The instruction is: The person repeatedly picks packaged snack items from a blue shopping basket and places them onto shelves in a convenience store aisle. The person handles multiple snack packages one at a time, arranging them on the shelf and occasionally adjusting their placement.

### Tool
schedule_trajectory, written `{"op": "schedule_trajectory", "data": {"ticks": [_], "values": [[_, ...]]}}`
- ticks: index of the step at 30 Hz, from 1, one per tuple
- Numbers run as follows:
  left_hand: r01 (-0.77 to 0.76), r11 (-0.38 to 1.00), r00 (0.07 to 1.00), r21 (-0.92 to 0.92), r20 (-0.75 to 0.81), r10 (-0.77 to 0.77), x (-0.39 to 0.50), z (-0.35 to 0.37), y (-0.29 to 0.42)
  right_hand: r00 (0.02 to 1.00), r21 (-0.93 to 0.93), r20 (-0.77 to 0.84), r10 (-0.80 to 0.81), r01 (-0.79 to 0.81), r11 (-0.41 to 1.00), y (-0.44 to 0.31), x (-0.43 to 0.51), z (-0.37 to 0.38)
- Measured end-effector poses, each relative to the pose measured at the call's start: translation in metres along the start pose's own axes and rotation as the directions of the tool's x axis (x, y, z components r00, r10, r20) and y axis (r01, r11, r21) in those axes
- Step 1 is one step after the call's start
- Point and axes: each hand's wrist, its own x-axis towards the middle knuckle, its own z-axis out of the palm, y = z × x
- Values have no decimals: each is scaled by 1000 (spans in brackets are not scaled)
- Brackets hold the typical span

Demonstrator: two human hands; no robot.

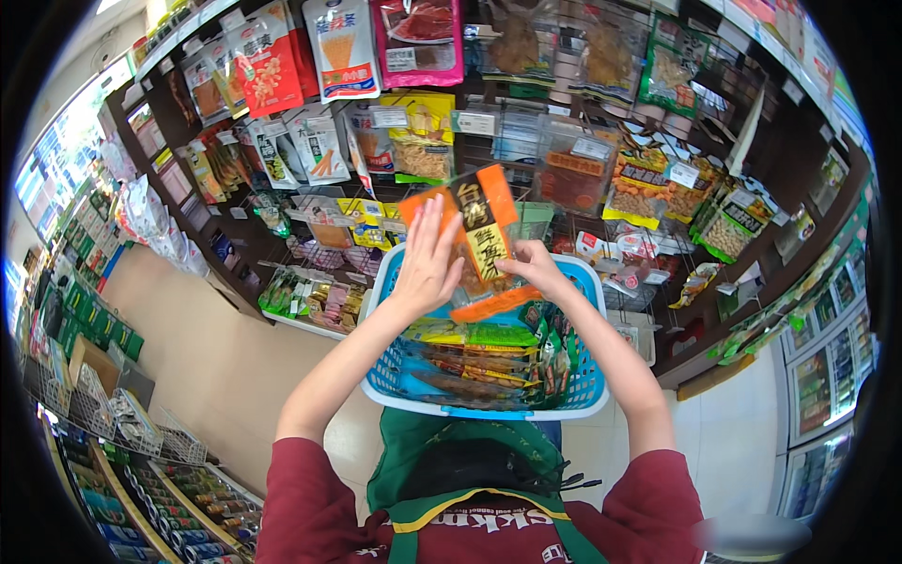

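Note:
My right hand (535,266) grips the lower right edge of an orange and black snack packet (486,243), thumb on its front. My left hand (428,264) lies with straightened fingers against the packet's left side; its palm side is hidden. The packet is tilted above a blue plastic basket (416,407) with a pale rim. Inside the basket, yellow and orange snack packets (479,363) stand in a row, and green packets (557,352) are at the right. The basket is just in front of my green apron (402,458).
Ahead is a wire display rack with hanging snack packets (423,134) and price tags. Lower left, more packets (317,299) lie in a shelf tray. Wire baskets (134,423) and bottle shelves (190,500) stand at the left, glass-door coolers (821,374) at the right.

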Motion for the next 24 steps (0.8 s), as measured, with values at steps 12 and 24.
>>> {"op": "schedule_trajectory", "data": {"ticks": [12,24], "values": [[535,293,768,-792,312,-559,-13,13,-43,993,439,-114,5,46,897,-6,26,21],[644,85,627,-760,462,-627,-15,24,-65,991,494,-78,104,-53,868,2,50,36]]}}
